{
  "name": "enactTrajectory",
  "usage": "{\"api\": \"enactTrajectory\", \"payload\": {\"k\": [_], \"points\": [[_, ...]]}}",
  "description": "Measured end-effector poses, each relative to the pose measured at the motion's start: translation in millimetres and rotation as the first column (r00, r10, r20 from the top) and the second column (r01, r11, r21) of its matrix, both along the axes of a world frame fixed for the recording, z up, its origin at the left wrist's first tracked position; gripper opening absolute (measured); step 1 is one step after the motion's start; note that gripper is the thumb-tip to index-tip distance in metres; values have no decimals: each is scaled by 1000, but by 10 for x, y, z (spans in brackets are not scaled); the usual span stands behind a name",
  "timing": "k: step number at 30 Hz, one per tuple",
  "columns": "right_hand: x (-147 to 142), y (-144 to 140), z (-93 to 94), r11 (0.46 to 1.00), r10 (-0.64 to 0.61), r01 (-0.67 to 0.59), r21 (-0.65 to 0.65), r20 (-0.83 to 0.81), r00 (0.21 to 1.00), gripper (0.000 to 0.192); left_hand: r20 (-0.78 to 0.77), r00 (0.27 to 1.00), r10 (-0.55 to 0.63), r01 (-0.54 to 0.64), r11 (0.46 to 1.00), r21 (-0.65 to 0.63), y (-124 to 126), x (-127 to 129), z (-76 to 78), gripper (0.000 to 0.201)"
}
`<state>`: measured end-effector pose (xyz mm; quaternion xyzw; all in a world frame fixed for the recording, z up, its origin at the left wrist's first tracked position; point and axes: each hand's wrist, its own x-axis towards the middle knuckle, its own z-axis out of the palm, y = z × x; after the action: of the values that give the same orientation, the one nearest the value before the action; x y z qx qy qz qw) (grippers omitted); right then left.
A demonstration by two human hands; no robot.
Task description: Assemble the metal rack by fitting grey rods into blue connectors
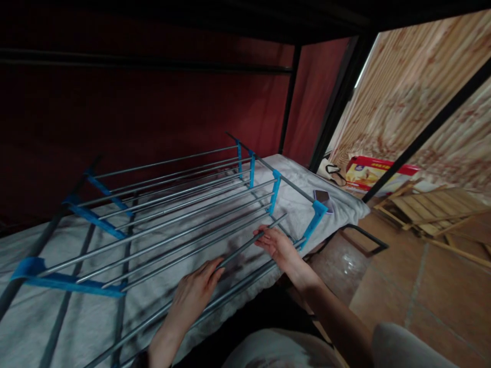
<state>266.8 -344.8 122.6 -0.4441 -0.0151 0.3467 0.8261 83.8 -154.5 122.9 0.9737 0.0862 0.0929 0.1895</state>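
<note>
A rack of several grey metal rods [172, 204] joined by blue plastic brackets [274, 191] lies on its side on a white cloth-covered bed [34, 317]. My left hand [194, 294] and my right hand [276, 244] both grip one loose-looking metal rod [245, 244] that slants across the rack's near side. Its far end sticks out beyond my right hand, close to a blue corner bracket [315, 217].
A small dark phone-like object [322, 197] rests on the bed's far corner. Dark red fabric walls and black frame bars [337, 97] enclose the bed. On the tiled floor [422, 291] at right lie folded wooden slats [433, 207] and a red box [368, 174].
</note>
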Motion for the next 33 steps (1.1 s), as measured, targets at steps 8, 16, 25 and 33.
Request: {"api": "enactTrajectory", "payload": {"k": [8, 16, 25, 33], "points": [[117, -160, 110, 991, -130, 130, 13, 64, 989, 26, 56, 998, -37, 35, 999, 36, -66, -33, 55, 39], [101, -273, 99, 987, -163, 163, 5, 50, 985, 23, 37, 997, -67, 66, 997, 40, -129, 3, 50, 37], [72, -376, 22, 972, -234, 233, -33, -21, 972, 25, 40, 995, -94, 92, 995, 48, -232, 18, 27, 37], [33, -487, -61, 948, -318, 317, -32, -31, 948, 17, 20, 998, -54, 53, 997, 49, -267, 21, -44, 36]]}}
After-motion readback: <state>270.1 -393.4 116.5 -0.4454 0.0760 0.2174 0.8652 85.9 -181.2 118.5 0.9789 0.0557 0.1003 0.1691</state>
